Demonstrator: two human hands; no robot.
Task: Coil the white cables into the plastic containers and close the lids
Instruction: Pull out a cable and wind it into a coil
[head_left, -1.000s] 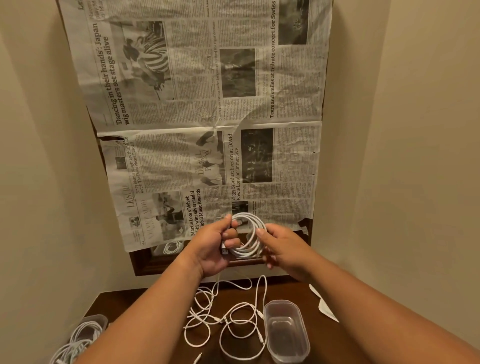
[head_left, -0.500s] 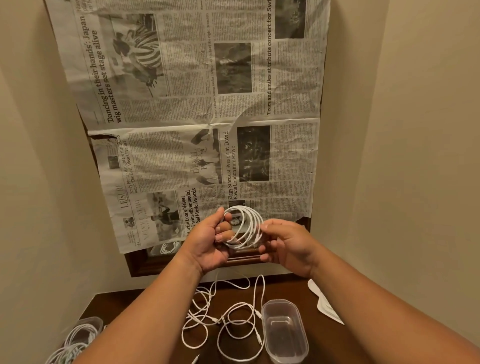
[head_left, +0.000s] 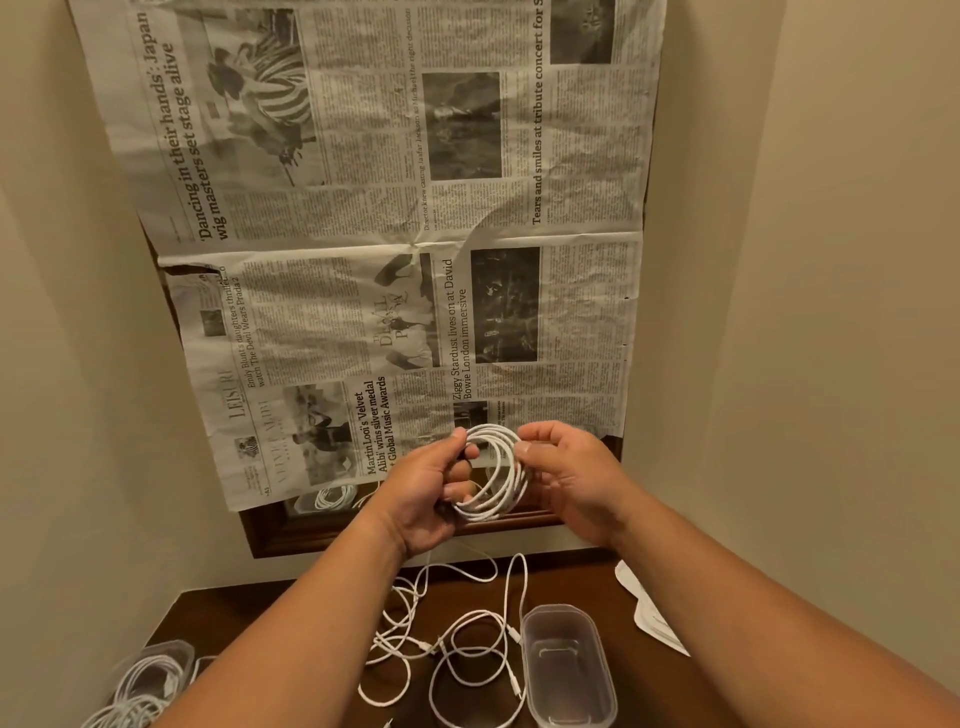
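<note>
A white cable coil (head_left: 496, 473) hangs in the air above the table, held between both hands. My left hand (head_left: 428, 491) grips its left side with thumb on top and fingers curled through the loops. My right hand (head_left: 569, 473) pinches the coil's right side. A tail of the same cable drops to loose white cable loops (head_left: 457, 639) on the dark wooden table (head_left: 597, 582). An open clear plastic container (head_left: 569, 667) with nothing inside stands right of the loops. Its lid (head_left: 647, 608) lies further right.
Another clear container holding coiled white cables (head_left: 150, 675) sits at the table's left front. Newspaper (head_left: 389, 234) covers a framed mirror on the wall behind. Beige walls close in on both sides.
The coil has turned a little in my hands and my right hand has shifted its pinch higher on the coil's right side. The view has tilted slightly upward.
</note>
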